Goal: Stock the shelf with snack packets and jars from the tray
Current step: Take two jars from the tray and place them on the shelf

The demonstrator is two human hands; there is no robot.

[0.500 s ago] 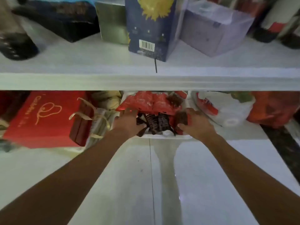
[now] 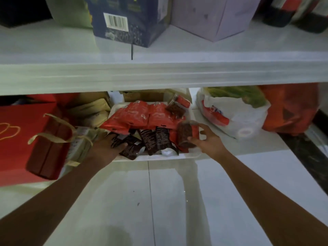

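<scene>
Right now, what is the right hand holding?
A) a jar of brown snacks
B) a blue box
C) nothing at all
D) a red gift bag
A: the right hand grips a jar with brown contents and a red label, over the right end of the tray.

Under the shelf [image 2: 159,75] sits the tray [image 2: 159,158] holding packets [image 2: 140,116], with a gift bag [image 2: 21,139] left and a plastic bag [image 2: 236,119] right.

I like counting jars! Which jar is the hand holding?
The nearer jar, gripped by the right hand; the other jar lies untouched farther back in the tray.
</scene>
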